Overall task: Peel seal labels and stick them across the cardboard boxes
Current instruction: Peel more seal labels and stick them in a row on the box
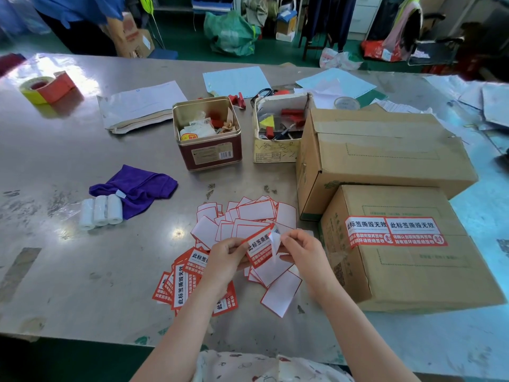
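Nearest to me, at the near edge of the tabletop (82, 271), are my two forearms, and just beyond them my hands meet over the pile of labels. My left hand (228, 257) pinches one seal label (257, 248) by its left side to keep it steady, with the printed face toward me. My right hand (301, 248) pinches the white corner of the backing, which is curling away from the sticker, so I judge the peeling is only starting.

Under my hands lie the unpeeled labels (179, 288), red with print, toward the near edge. The used white backings (256, 213) with red borders are thrown a little farther, so the two kinds do not mix.

The nearer cardboard box (413, 271) stands at my right, close enough to reach. Two stuck labels (394, 231) already lie side by side across its top and fold over its left edge. On them I read "此标签撕毁无效"; the smaller lines I cannot read surely. The bigger cardboard box (380, 150) behind it carries no label that I can see.
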`<state>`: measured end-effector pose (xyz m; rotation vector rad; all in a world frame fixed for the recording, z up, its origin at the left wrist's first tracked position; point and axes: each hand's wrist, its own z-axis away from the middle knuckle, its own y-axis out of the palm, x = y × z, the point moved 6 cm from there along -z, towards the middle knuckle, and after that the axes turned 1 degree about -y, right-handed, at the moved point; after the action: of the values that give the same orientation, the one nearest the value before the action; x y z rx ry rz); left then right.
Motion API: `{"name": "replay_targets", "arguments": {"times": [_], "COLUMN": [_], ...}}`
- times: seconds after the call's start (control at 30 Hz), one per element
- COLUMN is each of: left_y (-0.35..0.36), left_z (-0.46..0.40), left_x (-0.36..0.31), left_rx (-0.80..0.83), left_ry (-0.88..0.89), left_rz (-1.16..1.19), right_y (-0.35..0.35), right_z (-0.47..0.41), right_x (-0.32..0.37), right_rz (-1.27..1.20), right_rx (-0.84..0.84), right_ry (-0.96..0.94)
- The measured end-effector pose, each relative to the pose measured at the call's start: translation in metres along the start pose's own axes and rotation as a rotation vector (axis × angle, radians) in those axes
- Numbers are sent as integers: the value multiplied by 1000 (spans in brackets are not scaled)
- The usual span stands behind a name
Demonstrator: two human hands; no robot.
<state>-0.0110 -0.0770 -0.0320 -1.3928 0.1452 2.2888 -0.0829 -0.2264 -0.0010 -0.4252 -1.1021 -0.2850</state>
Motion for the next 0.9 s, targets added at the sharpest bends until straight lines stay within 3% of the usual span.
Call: {"name": "replay_targets", "arguments": {"times": [0.23, 0.67, 0.73, 0.8, 0.9], "left_y": [-17, 1, 0, 0, 13], "left_z": [-15, -20, -14, -6, 9], "left_x": [18, 32, 17, -6, -28], "left_rx": [-153, -92, -148, -133, 109], "left_ry": [132, 145, 217, 245, 71], "left_rz": [-630, -1021, -979, -736, -224], "right_y": [-11, -16, -17, -17, -11], "right_z": [-1, -2, -1, 1, 3], "right_x": [-8, -7, -6, -3, 3], "right_rz": [-58, -34, 15, 81, 178], "right_rx": [-143, -218, -230, -234, -198], "right_ry": [13, -22, -50, -98, -158]}}
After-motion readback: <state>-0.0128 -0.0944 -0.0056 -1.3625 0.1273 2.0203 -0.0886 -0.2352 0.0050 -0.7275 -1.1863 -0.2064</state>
